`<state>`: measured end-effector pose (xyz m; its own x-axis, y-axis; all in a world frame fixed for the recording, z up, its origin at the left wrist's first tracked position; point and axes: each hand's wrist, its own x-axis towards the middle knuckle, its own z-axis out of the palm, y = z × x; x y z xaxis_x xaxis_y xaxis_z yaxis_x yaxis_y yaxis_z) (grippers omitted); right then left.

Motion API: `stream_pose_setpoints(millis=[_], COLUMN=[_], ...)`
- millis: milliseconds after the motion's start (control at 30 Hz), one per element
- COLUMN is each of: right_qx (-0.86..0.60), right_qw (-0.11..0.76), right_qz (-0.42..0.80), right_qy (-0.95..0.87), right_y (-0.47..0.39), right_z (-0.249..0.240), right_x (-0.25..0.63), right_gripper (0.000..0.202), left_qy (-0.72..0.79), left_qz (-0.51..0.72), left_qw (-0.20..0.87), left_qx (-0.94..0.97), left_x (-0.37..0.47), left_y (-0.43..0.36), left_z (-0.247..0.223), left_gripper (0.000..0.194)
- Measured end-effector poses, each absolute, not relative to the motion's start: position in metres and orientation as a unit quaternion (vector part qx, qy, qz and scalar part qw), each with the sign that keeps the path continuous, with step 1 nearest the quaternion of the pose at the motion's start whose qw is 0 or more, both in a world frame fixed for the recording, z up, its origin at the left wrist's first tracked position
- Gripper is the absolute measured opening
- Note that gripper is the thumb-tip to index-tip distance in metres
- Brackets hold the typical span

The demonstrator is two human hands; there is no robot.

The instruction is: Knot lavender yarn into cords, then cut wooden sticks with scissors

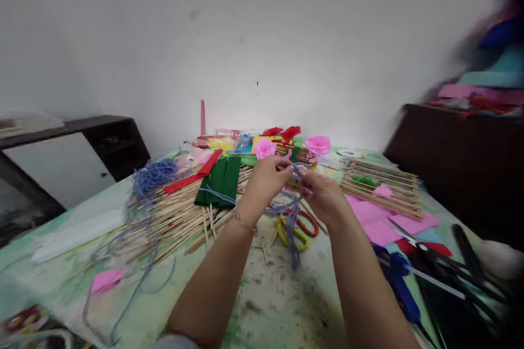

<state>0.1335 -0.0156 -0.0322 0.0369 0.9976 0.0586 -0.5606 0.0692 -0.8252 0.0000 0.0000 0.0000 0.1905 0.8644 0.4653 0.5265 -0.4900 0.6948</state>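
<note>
[Yarn] status: yarn (293, 229) is held up over the middle of the counter (262, 294). It is pinched thumb-to-finger by the left hand (264, 181) and by the right hand (326, 196); exact fingertip contact is too small to be made out.

Risks, biggest item first:
- Stick pile (176, 232), left half: sticks could be dragged toward the near edge if a strand gets caught under them and is pulled.
- Yarn heap (154, 174), near the left edge: badly tangled, so knots could be tightened if length is yanked.
- Green paper (221, 177): crossed by strands, could be shifted by a tug.
- Scissors (304, 240), below the hands: handle rings could be snagged by the hanging ends.
- Pink flower (265, 147), just past the left hand toward the far edge: petals could be crushed by a knuckle.

Yarn look: blue-purple, limp, multi-strand. A loose bunch is hung over the scissors; slack loops are seen between the wrists; a small ring-like part at the fingertips is partly hidden.
</note>
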Motion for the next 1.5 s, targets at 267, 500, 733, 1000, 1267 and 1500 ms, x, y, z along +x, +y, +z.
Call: stream_pose_setpoints(millis=[267, 500, 733, 1000, 1267, 1500], right_qx=[-0.304, -0.288, -0.249, -0.239, -0.224, -0.242], right_qw=[0.595, 0.573, 0.557, 0.557, 0.559, 0.572], right_qz=[0.665, 0.708, 0.748, 0.748, 0.736, 0.724], right_qy=[-0.333, -0.295, -0.261, -0.272, -0.308, -0.300], right_y=[-0.018, -0.018, -0.021, -0.024, -0.023, -0.023], right_z=[-0.029, -0.028, -0.025, -0.022, -0.024, -0.023], right_x=[0.141, 0.141, 0.144, 0.146, 0.150, 0.152], right_gripper=[0.017, 0.013, 0.015, 0.018, 0.016, 0.013], left_qy=[0.443, 0.426, 0.378, 0.309, 0.330, 0.355], left_qz=[0.422, 0.391, 0.434, 0.436, 0.449, 0.456], left_qw=[0.282, 0.320, 0.419, 0.547, 0.570, 0.443], left_qx=[0.739, 0.751, 0.702, 0.645, 0.604, 0.685], left_x=[-0.004, -0.005, -0.009, -0.015, -0.008, -0.007], left_y=[0.004, 0.004, 0.007, -0.002, -0.011, 0.000], left_z=[-0.002, -0.004, -0.003, 0.007, 0.014, 0.001], left_gripper=[0.021, 0.020, 0.015, 0.014, 0.008, 0.017])
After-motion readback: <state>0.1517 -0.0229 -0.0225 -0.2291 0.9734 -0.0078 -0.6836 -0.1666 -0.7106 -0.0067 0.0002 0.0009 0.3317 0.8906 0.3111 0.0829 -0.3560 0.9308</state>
